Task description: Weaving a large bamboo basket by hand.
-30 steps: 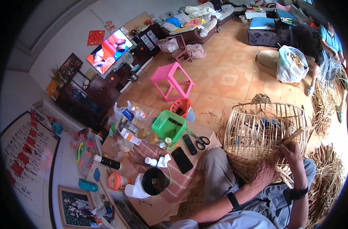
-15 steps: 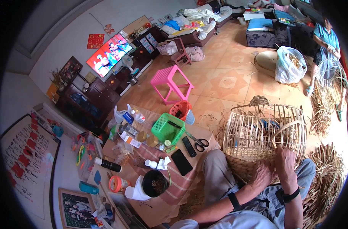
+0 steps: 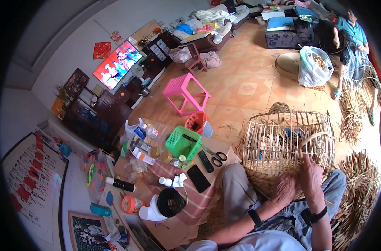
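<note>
A half-woven straw basket [image 3: 265, 169] rests between my knees, its upright stakes bare above a thick braided band. My left hand [image 3: 285, 185] presses on the band at its near side, fingers bent against the weave and partly hidden. Close beside it, my right hand [image 3: 311, 173] is closed, pinching a pale straw strand [image 3: 312, 137] that arches up over the stakes. Coloured items inside the basket show between the stakes, too covered to name.
Left of me, a low table holds a black bowl [image 3: 171, 202], phone [image 3: 198, 178], remote [image 3: 206, 161], scissors [image 3: 218, 159] and green basket [image 3: 183, 142]. Straw bundles [image 3: 357, 196] lie at my right. Beyond stand a pink stool [image 3: 186, 93], a bin [image 3: 199, 123] and another person [image 3: 352, 33] handling straw.
My right hand has risen slightly along the strand, while my left hand stays at the band. The other person's hands have moved apart. The whole view has shifted a little.
</note>
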A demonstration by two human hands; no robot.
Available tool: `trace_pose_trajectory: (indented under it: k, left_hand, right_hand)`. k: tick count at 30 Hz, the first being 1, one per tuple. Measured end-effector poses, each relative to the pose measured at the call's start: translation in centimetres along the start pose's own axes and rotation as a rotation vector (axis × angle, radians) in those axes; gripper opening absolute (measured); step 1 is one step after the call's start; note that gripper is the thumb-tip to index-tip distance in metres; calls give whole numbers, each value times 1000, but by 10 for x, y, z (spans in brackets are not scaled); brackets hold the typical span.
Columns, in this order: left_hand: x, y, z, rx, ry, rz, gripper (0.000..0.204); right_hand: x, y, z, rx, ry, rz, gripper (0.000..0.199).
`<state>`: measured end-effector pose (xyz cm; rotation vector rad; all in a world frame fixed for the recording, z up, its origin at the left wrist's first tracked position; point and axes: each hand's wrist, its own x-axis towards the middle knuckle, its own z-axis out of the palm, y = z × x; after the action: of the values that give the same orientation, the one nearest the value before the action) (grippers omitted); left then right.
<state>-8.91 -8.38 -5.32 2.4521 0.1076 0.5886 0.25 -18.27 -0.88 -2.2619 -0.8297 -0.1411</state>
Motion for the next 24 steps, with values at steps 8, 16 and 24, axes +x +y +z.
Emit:
trace_pose_trajectory:
  k: [8,16,24]
  left_hand:
    - [4,-3,2,-24,-86,-55,14]
    - [4,-4,2,133,-182,-58,12]
    - [2,-6,18,-62,5,-137,16]
  right_hand:
    - [10,8,15,-258,-31,13,10]
    - [16,0,0,-261,-133,-78,12]
    - [-5,8,-16,206,-61,-18,33]
